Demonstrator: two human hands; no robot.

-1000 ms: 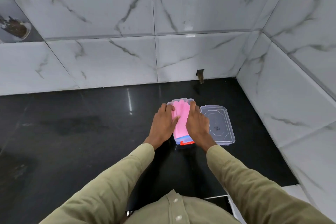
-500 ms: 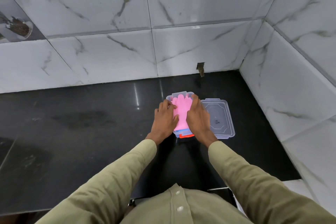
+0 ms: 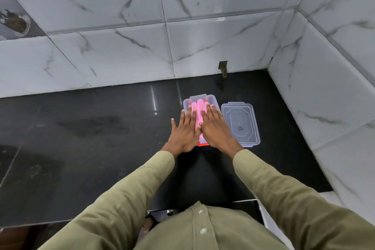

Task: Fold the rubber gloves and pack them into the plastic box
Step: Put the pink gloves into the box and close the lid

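A clear plastic box (image 3: 211,100) sits on the black counter near the back wall. Folded pink rubber gloves (image 3: 199,112) lie in it, with a red-orange cuff edge (image 3: 203,144) showing at the box's near end. My left hand (image 3: 184,132) lies flat on the left part of the gloves, fingers straight. My right hand (image 3: 216,131) lies flat on the right part, fingers straight too. Both palms press down on the gloves and cover most of the box.
The box's clear lid (image 3: 240,124) lies flat on the counter just right of the box. White marble-tiled walls (image 3: 203,46) close the back and right side. A small dark notch (image 3: 223,66) sits low in the back wall. The counter's front edge (image 3: 243,201) is near my body.
Both hands went from curled around the sides of the gloves to flat, straight-fingered palms on top of them. The gloves now lie lower in the box.
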